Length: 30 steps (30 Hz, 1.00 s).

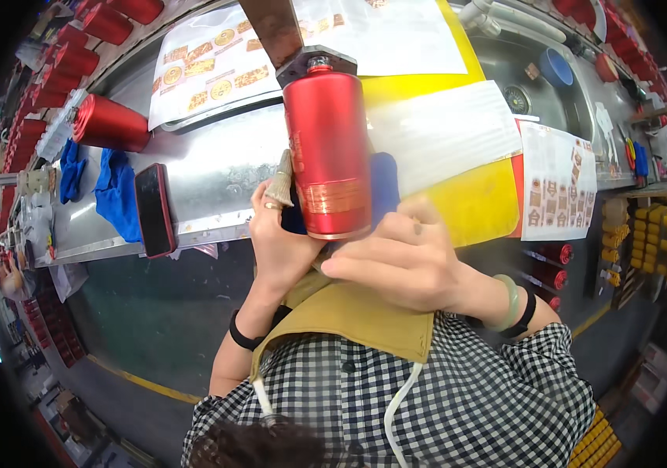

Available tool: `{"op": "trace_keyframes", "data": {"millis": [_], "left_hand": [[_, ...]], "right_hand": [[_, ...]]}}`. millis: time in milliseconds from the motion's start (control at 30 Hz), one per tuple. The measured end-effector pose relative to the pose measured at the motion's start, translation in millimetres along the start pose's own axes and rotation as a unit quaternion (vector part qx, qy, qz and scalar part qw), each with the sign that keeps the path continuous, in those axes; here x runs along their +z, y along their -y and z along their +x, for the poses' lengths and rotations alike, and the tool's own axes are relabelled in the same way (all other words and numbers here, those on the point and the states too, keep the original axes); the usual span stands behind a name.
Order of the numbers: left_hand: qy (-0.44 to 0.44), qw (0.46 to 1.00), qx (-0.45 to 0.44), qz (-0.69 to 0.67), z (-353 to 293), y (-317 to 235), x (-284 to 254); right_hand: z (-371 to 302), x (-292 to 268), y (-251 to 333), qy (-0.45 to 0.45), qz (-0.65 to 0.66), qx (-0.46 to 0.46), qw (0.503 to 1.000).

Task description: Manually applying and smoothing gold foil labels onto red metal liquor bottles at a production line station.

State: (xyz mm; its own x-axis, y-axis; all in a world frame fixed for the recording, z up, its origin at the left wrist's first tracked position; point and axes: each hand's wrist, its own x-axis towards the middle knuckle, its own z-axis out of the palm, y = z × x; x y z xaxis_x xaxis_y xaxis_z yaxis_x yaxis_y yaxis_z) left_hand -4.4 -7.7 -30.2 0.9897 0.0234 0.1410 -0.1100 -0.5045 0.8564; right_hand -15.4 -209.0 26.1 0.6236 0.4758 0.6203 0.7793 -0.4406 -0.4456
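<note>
In front of me a glossy red metal bottle (329, 148) lies with its neck away from me, against a dark metal plate (316, 64) on an upright post. A coppery decal band (329, 198) wraps it near the base. My left hand (282, 248) is closed beside the bottle's lower left, with a pale-bristled brush (280, 183) between its fingers. At the lower right of the base my right hand (403, 257) has its fingers curled and pressed together. Whatever they pinch, if anything, is hidden. A blue surface (384, 187) shows behind the bottle.
On the steel bench lie a phone (154, 209), a blue cloth (118, 193) and another red bottle (110, 123). Printed decal sheets (216, 66) lie at the back, with white paper (450, 129) over a yellow sheet (474, 204). A sink (544, 74) holds a blue bowl (556, 67).
</note>
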Motion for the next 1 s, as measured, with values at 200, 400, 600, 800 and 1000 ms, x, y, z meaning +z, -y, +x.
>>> {"op": "trace_keyframes", "data": {"millis": [200, 400, 600, 800, 1000], "left_hand": [[-0.051, 0.994, 0.08, -0.053, -4, -14, -1], [0.014, 0.986, 0.145, 0.081, 0, -6, -12], [-0.006, 0.989, -0.019, -0.147, -11, -12, 2], [-0.014, 1.0, 0.027, -0.008, -10, -16, -1], [-0.065, 0.983, 0.135, 0.105, -7, -36, -10]], "right_hand": [[10, -6, -22, -0.069, -0.086, 0.05, 0.993], [12, -10, -13, -0.06, -0.038, 0.045, 0.996], [1, 2, 6, 0.005, 0.021, 0.007, 1.0], [7, 4, -17, -0.025, -0.066, 0.026, 0.997], [36, -14, -9, -0.034, -0.13, 0.005, 0.991]]}}
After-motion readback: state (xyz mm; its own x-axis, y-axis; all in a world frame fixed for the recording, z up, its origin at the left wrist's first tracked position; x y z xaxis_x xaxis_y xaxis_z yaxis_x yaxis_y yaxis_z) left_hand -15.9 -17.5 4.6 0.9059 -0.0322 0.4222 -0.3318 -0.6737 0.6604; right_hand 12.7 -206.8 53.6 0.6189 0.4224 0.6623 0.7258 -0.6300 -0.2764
